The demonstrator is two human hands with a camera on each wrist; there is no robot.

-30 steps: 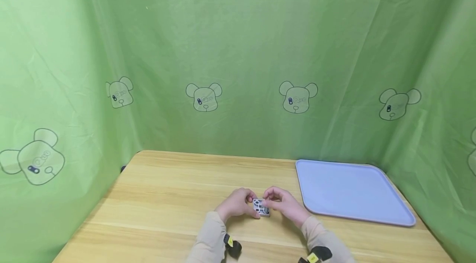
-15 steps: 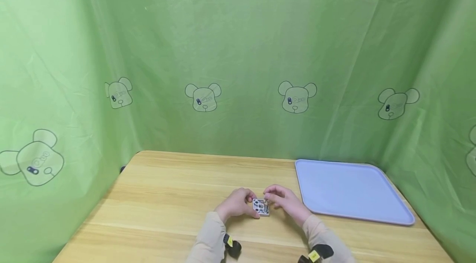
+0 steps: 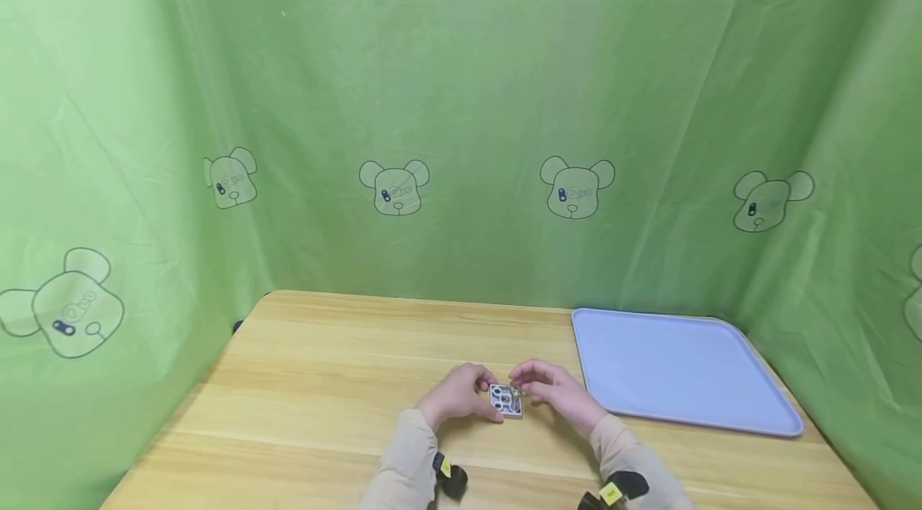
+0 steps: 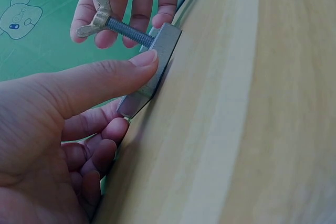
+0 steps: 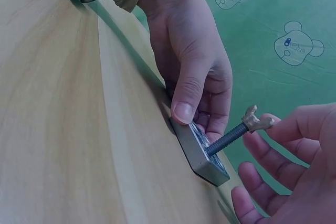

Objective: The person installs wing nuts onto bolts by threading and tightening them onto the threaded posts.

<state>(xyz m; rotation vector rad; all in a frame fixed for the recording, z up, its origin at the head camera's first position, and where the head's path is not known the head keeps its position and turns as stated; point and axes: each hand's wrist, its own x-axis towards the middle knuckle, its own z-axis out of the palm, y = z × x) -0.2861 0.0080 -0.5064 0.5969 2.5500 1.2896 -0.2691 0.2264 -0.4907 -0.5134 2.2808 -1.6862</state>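
Note:
A small square metal block [image 3: 507,401] with round holes lies on the wooden table, its edges gripped between the thumb and fingers of my left hand [image 3: 458,395]. From one corner of the block rises a threaded bolt [image 5: 227,140], topped by a brass-coloured wing nut [image 4: 97,18]. My right hand [image 3: 558,394] is at the block's right side, its fingers loosely bent and spread around the wing nut. In the right wrist view one fingertip [image 5: 269,120] touches a wing; the view from the left wrist shows fingers behind it.
A light blue tray [image 3: 684,370] lies on the table's right side, beyond my right hand. Green curtains [image 3: 461,254] printed with bear heads stand behind and beside the wooden table [image 3: 310,382]. A black wrist device [image 3: 452,479] is on each forearm.
The right thumb and fingers have drawn back slightly from over the block, and its corner shows more. The left hand keeps its grip and the block has stayed in place.

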